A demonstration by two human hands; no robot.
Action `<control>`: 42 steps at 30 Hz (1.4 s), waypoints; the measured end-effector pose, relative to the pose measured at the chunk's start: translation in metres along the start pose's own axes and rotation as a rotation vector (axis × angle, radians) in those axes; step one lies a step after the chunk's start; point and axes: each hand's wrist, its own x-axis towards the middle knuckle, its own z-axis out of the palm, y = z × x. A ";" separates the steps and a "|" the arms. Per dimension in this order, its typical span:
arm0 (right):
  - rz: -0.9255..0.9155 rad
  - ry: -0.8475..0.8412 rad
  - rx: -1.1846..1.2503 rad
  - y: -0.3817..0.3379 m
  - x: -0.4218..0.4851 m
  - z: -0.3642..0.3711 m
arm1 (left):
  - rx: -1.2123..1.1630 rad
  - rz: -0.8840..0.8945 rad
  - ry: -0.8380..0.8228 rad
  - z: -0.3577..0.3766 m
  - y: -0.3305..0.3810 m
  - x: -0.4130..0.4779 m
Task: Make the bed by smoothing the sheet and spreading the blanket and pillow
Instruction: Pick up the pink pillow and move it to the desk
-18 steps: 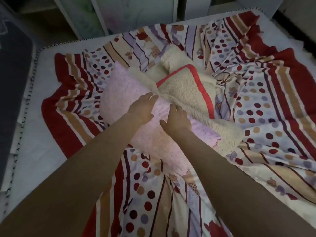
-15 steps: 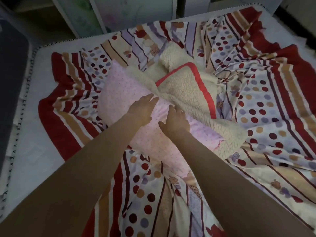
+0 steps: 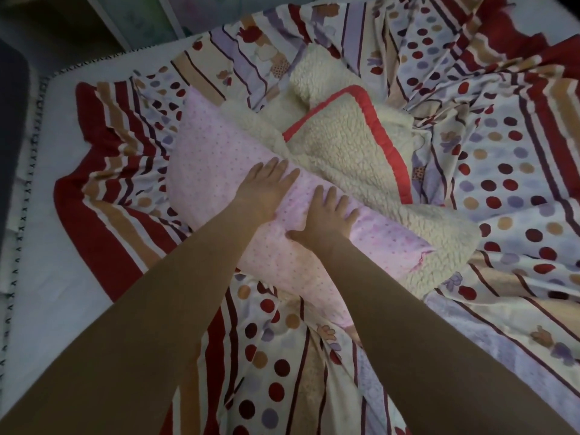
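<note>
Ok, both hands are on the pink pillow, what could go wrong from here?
The fleece blanket lies bunched against the pillow, so moving the pillow may drag it along. The patterned sheet is already rumpled underneath; sliding could wrinkle it more.
</note>
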 end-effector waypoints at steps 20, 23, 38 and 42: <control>-0.139 0.102 -0.159 -0.003 -0.024 0.032 | 0.074 0.021 0.028 0.055 -0.009 -0.038; -0.169 0.136 -0.131 -0.003 -0.034 0.031 | -0.020 0.031 0.116 0.054 -0.009 -0.052; -0.272 0.415 -0.070 0.003 -0.116 -0.070 | -0.480 -0.278 0.506 -0.040 0.010 -0.163; -0.290 0.523 -0.062 0.014 -0.147 -0.114 | -0.561 -0.328 0.582 -0.086 0.025 -0.195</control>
